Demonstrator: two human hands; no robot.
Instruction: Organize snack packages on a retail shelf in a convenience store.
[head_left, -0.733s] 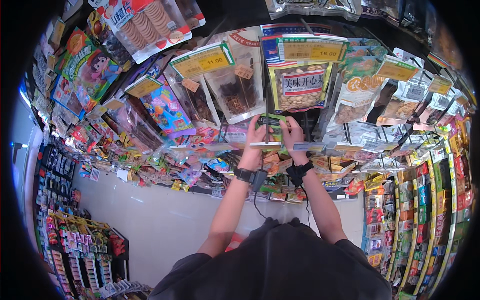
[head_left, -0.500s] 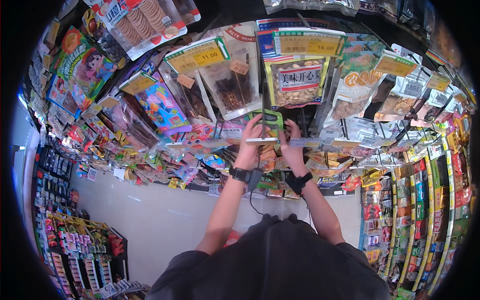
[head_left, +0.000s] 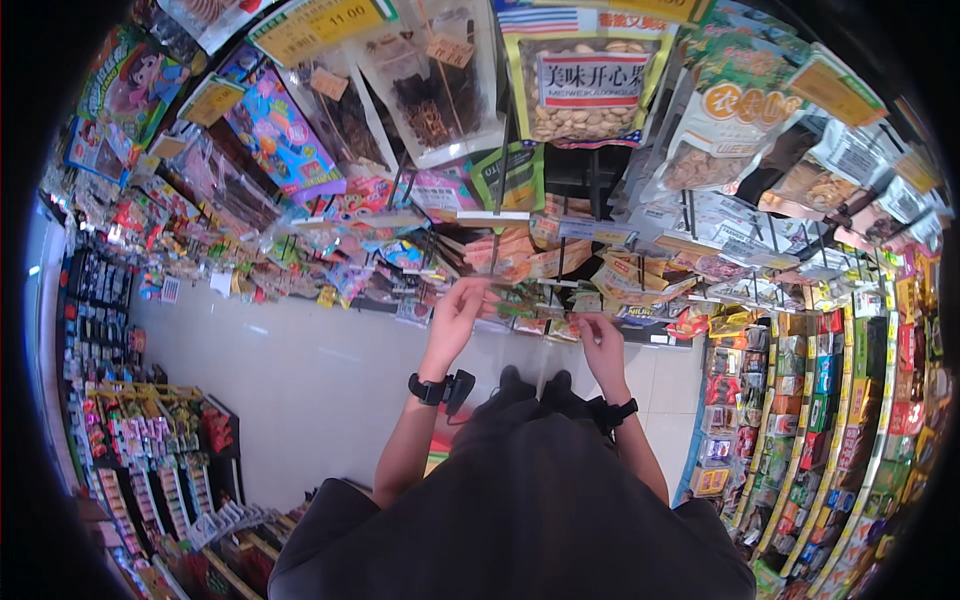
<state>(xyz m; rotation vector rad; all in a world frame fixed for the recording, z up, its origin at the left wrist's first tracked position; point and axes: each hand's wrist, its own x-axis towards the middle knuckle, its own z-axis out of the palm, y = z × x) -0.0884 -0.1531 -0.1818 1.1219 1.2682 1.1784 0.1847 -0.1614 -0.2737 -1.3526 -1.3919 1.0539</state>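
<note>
Both hands came down off the upper pegs. The green snack packet [head_left: 519, 178] now hangs at top centre, so it looks placed. Left hand [head_left: 457, 315] fingers loosely apart, empty; right hand [head_left: 600, 340] fingers pinch a small packet [head_left: 560, 327] mid-frame.

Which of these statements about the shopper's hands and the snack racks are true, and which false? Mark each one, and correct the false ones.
1. The left hand is raised in front of the hanging snack packets. True.
2. Both wrists are bare. False: a dark band with a small device sits on the left wrist, and a dark band on the right.
3. The right hand is down at the person's side. False: it reaches toward the lower packets.
4. A clear bag of pale nuts hangs above the hands. True.
</note>
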